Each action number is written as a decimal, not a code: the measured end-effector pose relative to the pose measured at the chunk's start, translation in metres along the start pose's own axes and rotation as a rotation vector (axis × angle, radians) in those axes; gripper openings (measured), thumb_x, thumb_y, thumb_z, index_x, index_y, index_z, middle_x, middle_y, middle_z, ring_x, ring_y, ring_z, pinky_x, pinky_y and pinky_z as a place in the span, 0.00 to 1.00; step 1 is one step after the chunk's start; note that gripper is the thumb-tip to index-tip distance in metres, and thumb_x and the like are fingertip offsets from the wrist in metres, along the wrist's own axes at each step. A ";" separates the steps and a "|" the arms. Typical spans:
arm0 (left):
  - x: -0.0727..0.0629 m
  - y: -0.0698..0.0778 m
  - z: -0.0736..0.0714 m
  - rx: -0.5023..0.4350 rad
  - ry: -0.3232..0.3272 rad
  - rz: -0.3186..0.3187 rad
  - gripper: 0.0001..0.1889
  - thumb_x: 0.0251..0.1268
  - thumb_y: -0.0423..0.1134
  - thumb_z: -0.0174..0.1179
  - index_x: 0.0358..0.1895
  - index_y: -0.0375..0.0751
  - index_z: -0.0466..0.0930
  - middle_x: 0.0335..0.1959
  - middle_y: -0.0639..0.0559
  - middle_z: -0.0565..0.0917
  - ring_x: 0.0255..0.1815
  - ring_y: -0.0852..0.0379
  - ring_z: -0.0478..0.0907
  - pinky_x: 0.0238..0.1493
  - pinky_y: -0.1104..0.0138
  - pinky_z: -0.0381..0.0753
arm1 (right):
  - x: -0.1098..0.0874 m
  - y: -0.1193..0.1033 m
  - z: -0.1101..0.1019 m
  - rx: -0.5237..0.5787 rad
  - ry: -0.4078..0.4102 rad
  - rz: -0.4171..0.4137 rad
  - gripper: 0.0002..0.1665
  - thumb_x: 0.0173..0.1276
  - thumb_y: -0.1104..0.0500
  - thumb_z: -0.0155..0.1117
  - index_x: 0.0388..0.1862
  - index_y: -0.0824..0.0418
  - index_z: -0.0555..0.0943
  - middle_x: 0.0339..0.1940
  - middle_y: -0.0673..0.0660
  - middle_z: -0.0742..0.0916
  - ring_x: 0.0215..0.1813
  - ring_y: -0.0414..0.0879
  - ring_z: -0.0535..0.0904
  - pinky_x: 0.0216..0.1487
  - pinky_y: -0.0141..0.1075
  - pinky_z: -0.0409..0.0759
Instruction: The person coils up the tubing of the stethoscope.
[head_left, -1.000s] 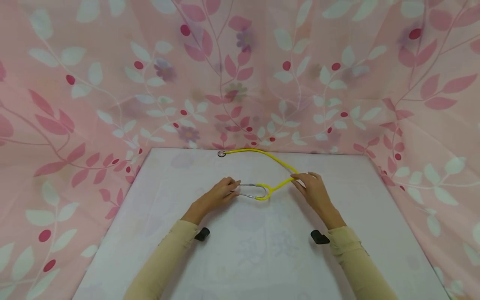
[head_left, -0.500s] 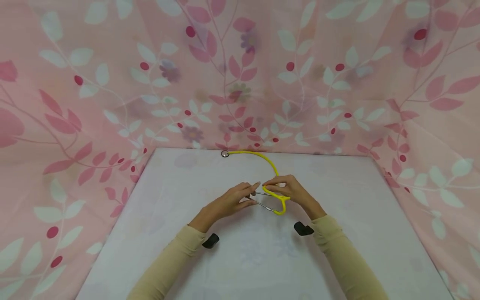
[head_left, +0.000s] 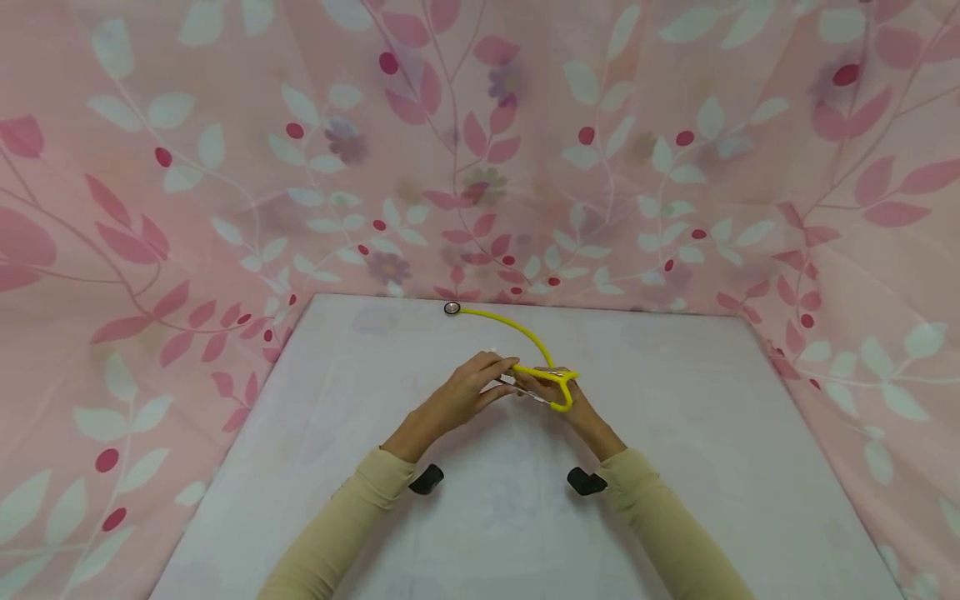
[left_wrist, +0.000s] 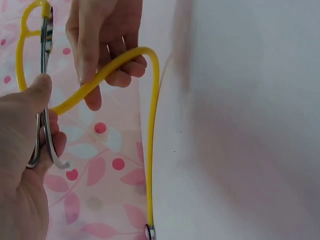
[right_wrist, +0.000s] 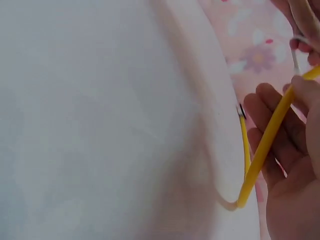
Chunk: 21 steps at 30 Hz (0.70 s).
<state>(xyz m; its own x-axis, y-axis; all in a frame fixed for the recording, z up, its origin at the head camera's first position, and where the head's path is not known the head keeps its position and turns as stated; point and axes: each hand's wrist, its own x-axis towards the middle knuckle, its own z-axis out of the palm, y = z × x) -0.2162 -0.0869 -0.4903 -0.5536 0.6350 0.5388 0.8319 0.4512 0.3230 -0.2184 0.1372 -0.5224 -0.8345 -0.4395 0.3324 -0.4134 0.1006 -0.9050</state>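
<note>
Close together above the table (head_left: 480,533), both hands are holding the stethoscope (left_wrist: 151,150): the left hand (head_left: 459,396) is gripping its metal ear tubes (left_wrist: 44,60), while the right hand (right_wrist: 300,172) is pinching its yellow tube (right_wrist: 272,127). The tube is curving away to the chest piece (head_left: 452,308), which is lying at the table's far edge, beside the floral cloth (head_left: 480,150).

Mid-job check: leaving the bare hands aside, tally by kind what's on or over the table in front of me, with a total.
Stethoscope: 1
Black wrist pieces: 2 (left piece, right piece)
Beige sleeves: 2 (left sleeve, right sleeve)
Total: 5
</note>
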 end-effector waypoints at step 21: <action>-0.017 -0.032 0.009 0.152 0.084 -0.280 0.24 0.60 0.38 0.68 0.59 0.34 0.79 0.43 0.46 0.81 0.43 0.50 0.77 0.44 0.61 0.82 | -0.024 -0.050 0.025 -0.825 -0.047 -0.167 0.11 0.65 0.58 0.69 0.46 0.59 0.87 0.31 0.48 0.85 0.30 0.37 0.75 0.31 0.26 0.77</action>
<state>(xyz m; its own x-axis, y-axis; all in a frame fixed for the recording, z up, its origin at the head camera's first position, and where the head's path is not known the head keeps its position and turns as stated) -0.2333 -0.1064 -0.5174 -0.7496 0.4219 0.5101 0.6292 0.6934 0.3511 -0.1684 0.1207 -0.4919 -0.7305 -0.5410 0.4167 -0.6786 0.6433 -0.3545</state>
